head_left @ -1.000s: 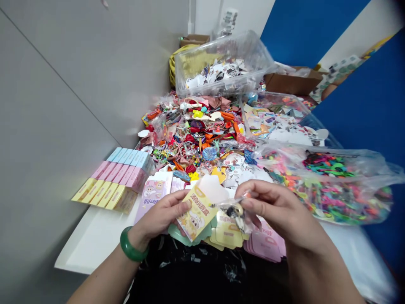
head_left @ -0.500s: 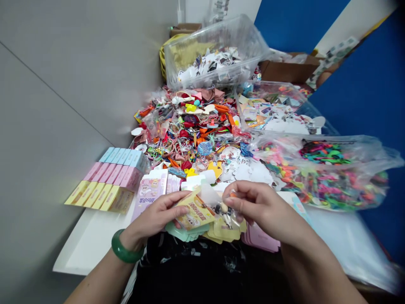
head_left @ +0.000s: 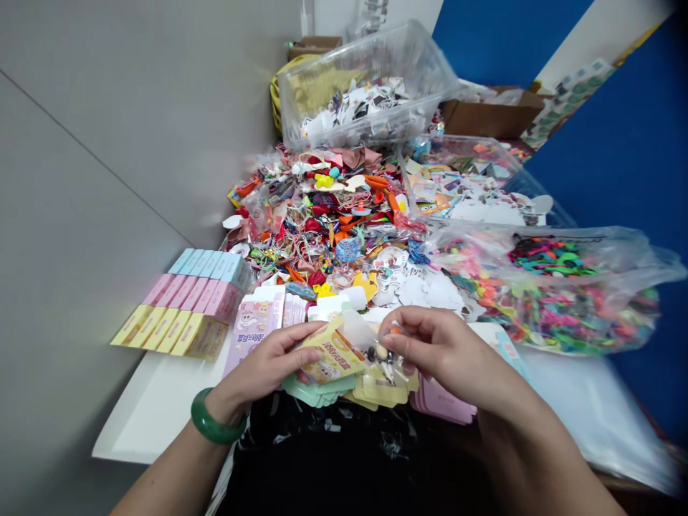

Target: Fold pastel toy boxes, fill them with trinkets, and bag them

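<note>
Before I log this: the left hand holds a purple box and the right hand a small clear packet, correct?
The colour is wrong: the head view shows the left hand holding a yellow box. The right hand does hold a small clear packet.

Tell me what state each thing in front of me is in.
Yellow printed carton: open, in the left hand
Clear plastic packet: filled, in the right hand
Blue, pink and yellow boxes: closed, in rows
Pink cartons: flat, stacked
Clear plastic bin: lidless, partly filled
Clear plastic bag: holding colorful pieces
Green bangle: worn
</note>
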Demonstrator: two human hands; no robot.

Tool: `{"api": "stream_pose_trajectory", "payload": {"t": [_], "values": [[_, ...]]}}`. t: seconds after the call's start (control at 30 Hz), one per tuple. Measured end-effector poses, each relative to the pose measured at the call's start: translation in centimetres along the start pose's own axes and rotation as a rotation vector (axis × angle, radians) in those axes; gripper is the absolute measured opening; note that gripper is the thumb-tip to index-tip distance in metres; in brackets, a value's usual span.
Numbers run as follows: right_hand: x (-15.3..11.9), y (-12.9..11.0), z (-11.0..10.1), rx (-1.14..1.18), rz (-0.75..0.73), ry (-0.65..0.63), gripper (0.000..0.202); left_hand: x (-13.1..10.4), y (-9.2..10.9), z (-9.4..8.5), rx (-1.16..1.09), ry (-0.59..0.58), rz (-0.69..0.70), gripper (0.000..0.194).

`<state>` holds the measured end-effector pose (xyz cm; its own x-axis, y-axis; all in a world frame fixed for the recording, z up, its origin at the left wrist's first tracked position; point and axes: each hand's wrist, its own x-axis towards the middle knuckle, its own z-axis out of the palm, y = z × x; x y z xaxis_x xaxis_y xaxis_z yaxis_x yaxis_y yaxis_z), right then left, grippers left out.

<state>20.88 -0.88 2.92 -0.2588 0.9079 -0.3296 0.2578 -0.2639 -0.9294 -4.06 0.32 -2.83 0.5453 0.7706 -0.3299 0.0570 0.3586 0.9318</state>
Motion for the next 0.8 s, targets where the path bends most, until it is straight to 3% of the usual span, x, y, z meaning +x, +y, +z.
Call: {"api": "stream_pose_trajectory", "payload": {"t": [0.23, 0.47, 0.57, 0.63, 0.7, 0.8], "values": [[0.1, -0.5, 1.1, -0.569, -0.194, 0.186, 0.018, 0.1, 0.3, 0.3, 0.115, -0.097, 0.077, 0.038], [0.3, -0.2, 2.3, -0.578, -0.340, 0.114, 0.015, 0.3, 0.0, 0.7, 0.009, -0.048, -0.058, 0.048], [0.2, 0.0, 2.5, -0.560, -0.347, 0.049, 0.023, 0.4, -0.1, 1.0, 0.009, -0.012, -0.010, 0.045], [0.2, 0.2, 2.7, -0.553, -0.320, 0.115, 0.023, 0.3, 0.0, 1.2, 0.023, 0.011, 0.036, 0.042], [0.2, 0.5, 2.9, -0.581, -0.290, 0.259, 0.015, 0.3, 0.0, 1.5, 0.042, 0.026, 0.083, 0.040], [0.1, 1.0, 3.3, -0.624, -0.358, 0.378, 0.011, 0.1, 0.3, 2.1, 0.106, 0.044, 0.175, 0.034]]}}
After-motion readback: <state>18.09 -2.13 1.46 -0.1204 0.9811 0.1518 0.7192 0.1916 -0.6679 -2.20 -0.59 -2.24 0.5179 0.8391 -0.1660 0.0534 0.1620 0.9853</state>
